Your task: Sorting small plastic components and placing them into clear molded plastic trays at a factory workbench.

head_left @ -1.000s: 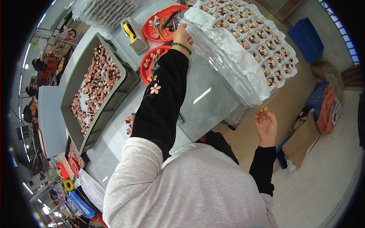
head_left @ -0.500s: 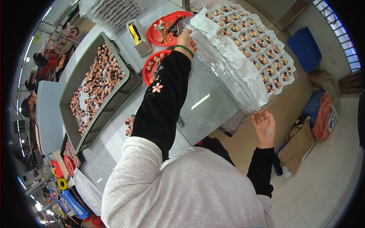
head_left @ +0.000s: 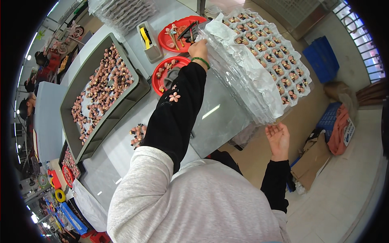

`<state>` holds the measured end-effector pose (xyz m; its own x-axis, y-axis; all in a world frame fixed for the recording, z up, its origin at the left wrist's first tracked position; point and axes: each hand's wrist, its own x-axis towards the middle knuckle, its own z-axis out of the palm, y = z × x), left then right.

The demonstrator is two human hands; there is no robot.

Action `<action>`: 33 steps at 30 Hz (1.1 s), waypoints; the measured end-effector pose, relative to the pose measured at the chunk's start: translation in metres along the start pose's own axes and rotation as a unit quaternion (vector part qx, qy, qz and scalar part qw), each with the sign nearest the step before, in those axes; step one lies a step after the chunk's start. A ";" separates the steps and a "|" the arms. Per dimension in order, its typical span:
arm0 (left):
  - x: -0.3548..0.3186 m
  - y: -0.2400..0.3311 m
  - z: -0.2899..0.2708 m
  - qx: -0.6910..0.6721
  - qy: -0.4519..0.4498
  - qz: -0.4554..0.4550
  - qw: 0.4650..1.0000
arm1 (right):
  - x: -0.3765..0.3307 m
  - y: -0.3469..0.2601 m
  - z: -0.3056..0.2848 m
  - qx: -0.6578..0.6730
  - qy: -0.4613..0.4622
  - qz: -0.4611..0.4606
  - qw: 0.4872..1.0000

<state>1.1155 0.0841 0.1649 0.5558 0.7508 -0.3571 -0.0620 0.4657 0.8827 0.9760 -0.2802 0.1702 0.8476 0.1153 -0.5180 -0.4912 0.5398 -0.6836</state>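
A stack of clear plastic trays (head_left: 237, 95) lies tilted across the table's right end. On top, a white moulded tray (head_left: 304, 92) carries rows of small pink-and-dark figurines (head_left: 277, 53), and crumpled white paper (head_left: 243, 67) covers its left side. My left hand (head_left: 199, 49), with a green bead bracelet at the wrist, is closed at the stack's far left edge; its fingertips are partly hidden. At the near corner, my right hand (head_left: 278, 139) is turned palm up, its bent fingers at the plastic edge.
Left of my arm stands a grey bin (head_left: 87, 148) of loose figurines. Two red plates (head_left: 184, 19) with tools and parts, a tape dispenser (head_left: 150, 46) and more stacked trays (head_left: 121, 14) sit farther back. Blue crates (head_left: 322, 58) and cardboard (head_left: 311, 162) are on the floor at right.
My left hand has slid slightly toward me along the stack's edge, its fingers drawn in more. My right hand stays at the near corner. The whole view has shifted a little.
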 end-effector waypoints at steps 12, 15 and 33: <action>0.002 -0.018 -0.012 -0.220 -0.160 -0.089 0.958 | -0.004 0.006 -0.006 0.005 0.017 0.006 1.000; -0.010 0.002 -0.002 -0.008 -0.060 -0.141 0.988 | -0.006 0.009 -0.012 0.017 0.025 0.004 1.000; -0.018 -0.093 0.097 0.041 -0.052 0.061 0.996 | 0.107 -0.020 -0.230 -0.027 0.211 -0.023 0.977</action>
<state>1.1917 -0.0183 0.1184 0.6306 0.7453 -0.2163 -0.0688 0.3313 0.9410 1.0298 -0.4703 0.0101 0.7167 -0.2682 -0.6437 -0.4739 0.4899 -0.7317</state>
